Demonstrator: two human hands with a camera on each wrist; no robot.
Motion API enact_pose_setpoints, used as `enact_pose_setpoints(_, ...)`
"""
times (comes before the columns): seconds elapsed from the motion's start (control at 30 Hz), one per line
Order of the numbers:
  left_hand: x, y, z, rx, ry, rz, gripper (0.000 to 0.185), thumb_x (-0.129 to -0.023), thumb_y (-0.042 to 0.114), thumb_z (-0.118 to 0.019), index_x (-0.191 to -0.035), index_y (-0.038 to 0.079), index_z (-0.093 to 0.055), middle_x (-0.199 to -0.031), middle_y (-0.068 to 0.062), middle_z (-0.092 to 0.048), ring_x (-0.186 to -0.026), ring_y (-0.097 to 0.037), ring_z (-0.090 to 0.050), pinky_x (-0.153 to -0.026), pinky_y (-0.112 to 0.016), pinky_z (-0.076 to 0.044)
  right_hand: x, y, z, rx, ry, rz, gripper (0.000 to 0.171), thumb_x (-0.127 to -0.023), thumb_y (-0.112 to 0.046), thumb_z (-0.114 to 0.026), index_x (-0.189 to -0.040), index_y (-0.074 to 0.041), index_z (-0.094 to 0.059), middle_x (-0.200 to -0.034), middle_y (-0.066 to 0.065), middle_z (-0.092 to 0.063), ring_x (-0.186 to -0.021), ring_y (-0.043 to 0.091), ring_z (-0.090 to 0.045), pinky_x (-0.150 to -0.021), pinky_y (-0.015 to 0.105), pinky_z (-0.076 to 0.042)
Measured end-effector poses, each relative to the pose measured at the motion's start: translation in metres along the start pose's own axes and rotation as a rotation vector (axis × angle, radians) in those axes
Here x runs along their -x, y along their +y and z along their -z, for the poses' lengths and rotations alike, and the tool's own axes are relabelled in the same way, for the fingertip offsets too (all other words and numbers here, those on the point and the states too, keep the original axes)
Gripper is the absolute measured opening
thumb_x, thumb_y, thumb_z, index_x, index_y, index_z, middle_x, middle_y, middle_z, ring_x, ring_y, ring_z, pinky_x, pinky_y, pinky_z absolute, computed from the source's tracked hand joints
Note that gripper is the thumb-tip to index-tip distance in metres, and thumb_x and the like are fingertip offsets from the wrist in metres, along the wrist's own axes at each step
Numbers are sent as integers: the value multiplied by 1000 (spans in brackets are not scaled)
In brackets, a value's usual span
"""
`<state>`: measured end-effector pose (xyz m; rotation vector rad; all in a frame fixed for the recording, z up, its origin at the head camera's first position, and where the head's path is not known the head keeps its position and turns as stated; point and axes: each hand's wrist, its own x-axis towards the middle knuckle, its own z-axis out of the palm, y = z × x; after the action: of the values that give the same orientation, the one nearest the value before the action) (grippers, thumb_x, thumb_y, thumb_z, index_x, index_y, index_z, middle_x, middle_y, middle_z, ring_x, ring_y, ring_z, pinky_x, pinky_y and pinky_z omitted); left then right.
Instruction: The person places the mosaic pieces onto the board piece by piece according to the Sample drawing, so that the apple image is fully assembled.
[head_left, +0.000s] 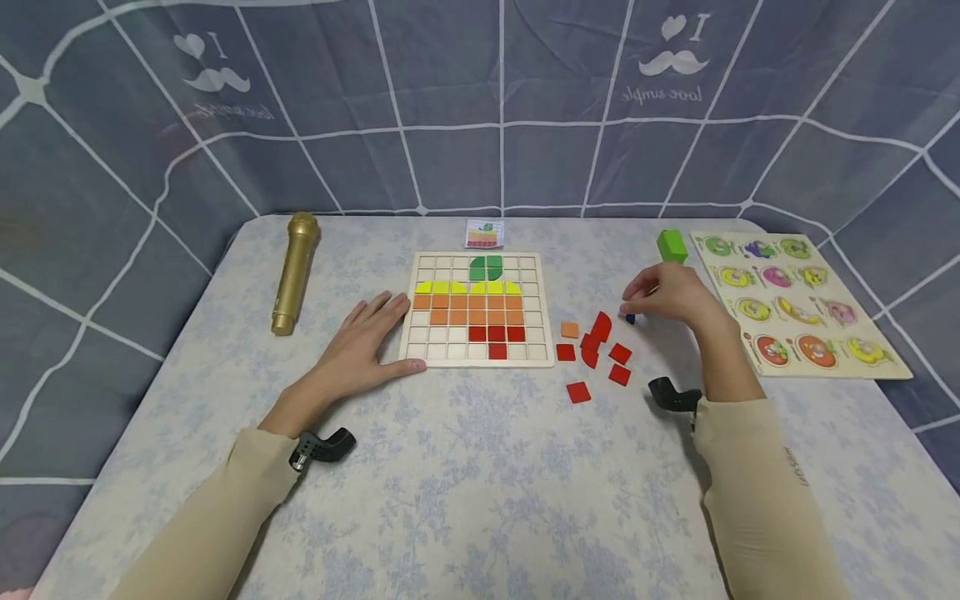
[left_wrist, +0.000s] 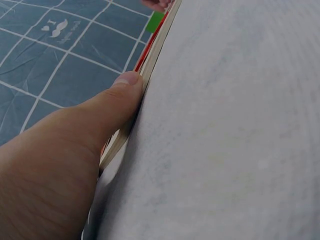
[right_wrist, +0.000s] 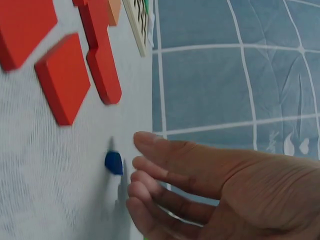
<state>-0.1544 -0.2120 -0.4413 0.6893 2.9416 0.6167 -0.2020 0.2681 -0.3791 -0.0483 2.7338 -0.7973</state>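
A white gridded board [head_left: 442,352] lies mid-table. It bears green quarter-round pieces, a yellow row, orange squares and several red squares. My left hand [head_left: 367,346] rests at the board's left edge, fingers spread and straight; its thumb [left_wrist: 117,97] touches the board near the lower-left corner. To the right, my right hand [head_left: 667,292] hovers over a small dark blue piece [right_wrist: 114,163], with its fingers loosely bent. A gap shows between the fingertips and that piece, and nothing is visible between thumb and fingers.
Loose red pieces [head_left: 578,392] and an orange square [head_left: 569,330] lie right of the board. A small picture card [head_left: 484,234] stands behind it. A gold microphone [head_left: 296,275] lies at left; a green block [head_left: 672,246] and a fruit puzzle board [head_left: 802,308] are at right.
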Motion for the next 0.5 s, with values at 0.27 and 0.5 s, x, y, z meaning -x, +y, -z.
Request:
enact_pose_setpoints(0.27, 0, 1, -1, -6, 3, 4, 110, -87, 57, -78, -167, 4, -25, -174, -15, -26, -164, -34, -12, -135, -52, -4, -1, 8, 1, 3, -5, -56, 31, -88, -26, -87, -97, 1, -73, -76, 4, -67, -77, 20, -56, -67, 32, -46)
enact_pose_setpoints(0.5, 0, 0, 0, -2, 4, 5, 110, -87, 56, -79, -167, 4, -25, -174, -15, -26, -164, -35, -13, -135, -53, -4, -5, 4, -5, -41, 5, -32, 26, -88, -13, -85, -104, 5, -74, -76, 3, -68, -75, 18, -56, -64, 28, -46)
